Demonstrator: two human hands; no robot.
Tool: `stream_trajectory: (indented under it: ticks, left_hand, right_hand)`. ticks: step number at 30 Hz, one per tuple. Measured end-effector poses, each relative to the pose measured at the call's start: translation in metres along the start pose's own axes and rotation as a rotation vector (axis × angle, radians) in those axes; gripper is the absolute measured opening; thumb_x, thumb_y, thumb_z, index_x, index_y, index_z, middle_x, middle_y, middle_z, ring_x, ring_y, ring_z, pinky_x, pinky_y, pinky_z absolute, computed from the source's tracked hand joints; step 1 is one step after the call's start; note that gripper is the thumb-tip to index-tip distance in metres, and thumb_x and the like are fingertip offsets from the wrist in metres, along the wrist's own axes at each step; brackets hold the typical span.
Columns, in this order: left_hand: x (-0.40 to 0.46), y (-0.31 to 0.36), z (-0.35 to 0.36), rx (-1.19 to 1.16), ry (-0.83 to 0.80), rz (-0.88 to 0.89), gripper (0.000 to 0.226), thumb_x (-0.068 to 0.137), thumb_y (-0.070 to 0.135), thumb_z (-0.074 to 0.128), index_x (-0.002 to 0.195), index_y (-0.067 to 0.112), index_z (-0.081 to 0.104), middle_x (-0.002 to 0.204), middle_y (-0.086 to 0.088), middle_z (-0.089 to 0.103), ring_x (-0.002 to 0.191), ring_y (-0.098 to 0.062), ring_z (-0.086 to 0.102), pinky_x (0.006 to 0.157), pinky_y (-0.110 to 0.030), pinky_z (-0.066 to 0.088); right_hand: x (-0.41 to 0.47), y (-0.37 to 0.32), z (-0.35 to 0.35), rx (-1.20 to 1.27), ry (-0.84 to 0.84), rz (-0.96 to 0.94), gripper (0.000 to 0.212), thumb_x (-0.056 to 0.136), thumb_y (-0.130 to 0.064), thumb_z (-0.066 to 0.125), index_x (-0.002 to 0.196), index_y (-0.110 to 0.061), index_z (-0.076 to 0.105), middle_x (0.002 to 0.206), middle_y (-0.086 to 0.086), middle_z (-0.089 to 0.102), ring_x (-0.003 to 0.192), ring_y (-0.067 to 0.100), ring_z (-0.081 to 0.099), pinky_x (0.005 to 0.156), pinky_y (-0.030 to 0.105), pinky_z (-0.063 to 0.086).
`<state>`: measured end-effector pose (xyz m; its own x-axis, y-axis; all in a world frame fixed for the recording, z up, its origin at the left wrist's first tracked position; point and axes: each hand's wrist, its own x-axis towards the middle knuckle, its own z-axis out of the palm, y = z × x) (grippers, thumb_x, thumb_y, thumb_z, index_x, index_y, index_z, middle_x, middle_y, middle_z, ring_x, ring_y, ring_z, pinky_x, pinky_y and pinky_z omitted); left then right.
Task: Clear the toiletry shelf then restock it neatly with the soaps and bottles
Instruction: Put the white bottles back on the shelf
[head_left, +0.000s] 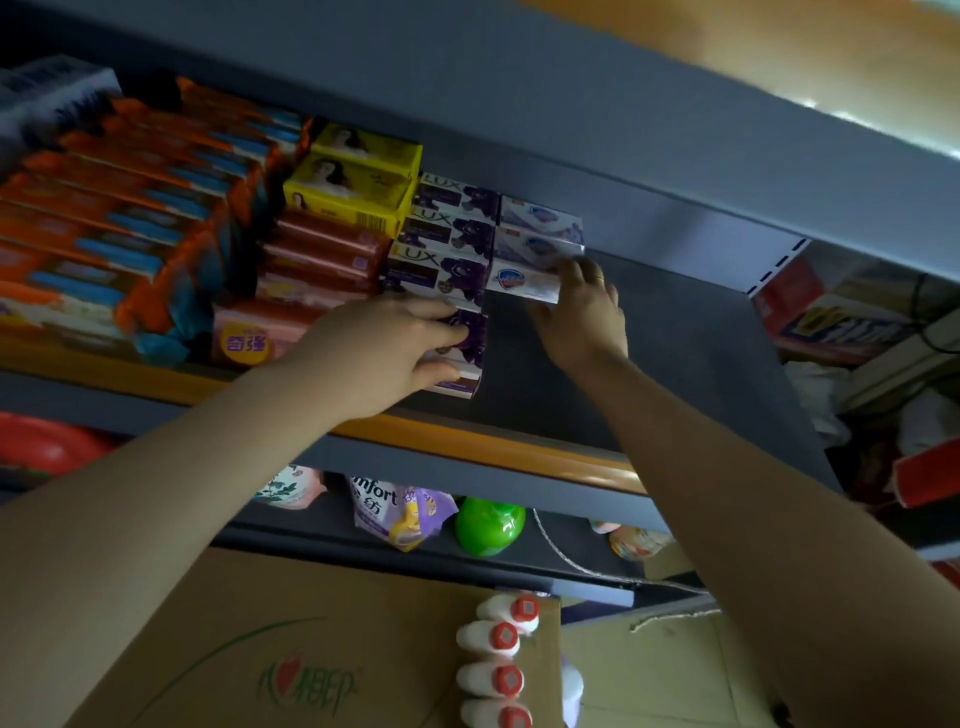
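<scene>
On the grey toiletry shelf (675, 353), my left hand (384, 348) grips a purple Lux soap box (465, 348) at the front of a row of purple Lux boxes (447, 228). My right hand (582, 306) holds the right end of a white and lilac soap box (524, 283), the front one of a short row of the same boxes (540, 223). Yellow soap boxes (358, 182), dark red soap bars (327, 254) and a pink pack (254, 338) stand to the left. Orange and blue packs (119, 208) fill the far left.
The shelf's right half is bare grey board up to its side panel. Below, a lower shelf holds a purple refill pouch (400, 514) and a green bottle (488, 525). A cardboard box (291, 654) on the floor holds white bottles with red caps (498, 654). Clutter lies at the right.
</scene>
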<state>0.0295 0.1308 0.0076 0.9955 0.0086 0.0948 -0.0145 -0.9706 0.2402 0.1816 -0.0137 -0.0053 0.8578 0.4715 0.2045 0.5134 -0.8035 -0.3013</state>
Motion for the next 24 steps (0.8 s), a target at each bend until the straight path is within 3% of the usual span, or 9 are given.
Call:
stream_trajectory:
  ticks: [2, 4, 7, 11, 14, 16, 20, 24]
  left_hand:
    - [-0.008, 0.011, -0.005, -0.08, 0.085, 0.001, 0.046, 0.095, 0.033, 0.047, 0.138, 0.018, 0.043, 0.149, 0.0, 0.034, 0.134, -0.017, 0.033, 0.104, -0.03, 0.03]
    - [-0.022, 0.023, -0.008, -0.112, 0.23, 0.051, 0.04, 0.092, 0.03, 0.051, 0.128, 0.012, 0.055, 0.138, -0.006, 0.049, 0.123, -0.025, 0.047, 0.095, -0.036, 0.042]
    - [-0.044, 0.049, 0.0, -0.154, 0.327, 0.217, 0.032, 0.088, 0.024, 0.046, 0.107, 0.006, 0.065, 0.11, -0.009, 0.062, 0.103, -0.026, 0.055, 0.084, -0.035, 0.046]
    - [-0.09, 0.085, 0.041, -0.273, 0.166, 0.274, 0.031, 0.087, 0.022, 0.044, 0.108, 0.011, 0.063, 0.105, -0.005, 0.062, 0.1, -0.018, 0.052, 0.081, -0.029, 0.044]
    - [-0.125, 0.095, 0.094, -0.406, 0.012, 0.152, 0.034, 0.085, 0.027, 0.04, 0.107, 0.016, 0.063, 0.103, 0.0, 0.063, 0.093, -0.015, 0.058, 0.076, -0.032, 0.052]
    - [-0.141, 0.098, 0.132, -0.519, -0.11, 0.013, 0.034, 0.085, 0.028, 0.041, 0.109, 0.016, 0.062, 0.102, 0.0, 0.061, 0.087, -0.012, 0.057, 0.074, -0.032, 0.051]
    - [-0.153, 0.099, 0.198, -0.59, -0.314, -0.303, 0.041, 0.091, 0.014, 0.054, 0.131, 0.021, 0.048, 0.119, 0.004, 0.056, 0.09, -0.01, 0.053, 0.081, -0.027, 0.045]
    - [-0.142, 0.096, 0.245, -0.717, -0.275, -0.421, 0.05, 0.089, 0.012, 0.059, 0.135, 0.02, 0.043, 0.127, 0.008, 0.05, 0.1, -0.007, 0.048, 0.088, -0.024, 0.04]
  right_hand:
    - [-0.025, -0.002, -0.015, 0.07, 0.11, -0.124, 0.033, 0.089, -0.016, 0.053, 0.121, -0.01, 0.056, 0.133, 0.012, 0.048, 0.116, 0.037, 0.044, 0.094, 0.046, 0.042]
    - [-0.054, -0.002, -0.032, 0.127, 0.223, -0.279, 0.021, 0.083, -0.009, 0.05, 0.097, -0.006, 0.066, 0.107, 0.016, 0.062, 0.092, 0.04, 0.054, 0.077, 0.042, 0.047]
    - [-0.107, 0.002, -0.054, 0.237, 0.181, -0.34, 0.023, 0.082, -0.013, 0.045, 0.088, -0.006, 0.067, 0.087, 0.012, 0.064, 0.076, 0.033, 0.058, 0.066, 0.033, 0.043]
    - [-0.178, 0.021, -0.062, 0.277, 0.026, -0.298, 0.026, 0.087, -0.016, 0.042, 0.092, -0.004, 0.064, 0.087, 0.01, 0.062, 0.07, 0.022, 0.058, 0.057, 0.035, 0.048]
    - [-0.226, 0.047, -0.045, 0.307, -0.086, -0.193, 0.027, 0.087, -0.018, 0.042, 0.092, -0.007, 0.065, 0.086, 0.007, 0.064, 0.069, 0.022, 0.06, 0.057, 0.033, 0.049]
    - [-0.253, 0.067, -0.024, 0.332, -0.195, -0.03, 0.02, 0.087, -0.01, 0.048, 0.097, -0.009, 0.065, 0.092, 0.007, 0.065, 0.071, 0.019, 0.059, 0.062, 0.032, 0.049]
    - [-0.282, 0.103, 0.032, 0.353, -0.36, 0.258, 0.028, 0.089, -0.003, 0.052, 0.114, -0.011, 0.062, 0.109, 0.008, 0.065, 0.095, 0.026, 0.062, 0.077, 0.023, 0.04]
    - [-0.272, 0.115, 0.083, 0.435, -0.423, 0.336, 0.034, 0.095, -0.012, 0.048, 0.129, -0.017, 0.052, 0.126, 0.006, 0.058, 0.113, 0.024, 0.055, 0.088, 0.02, 0.034]
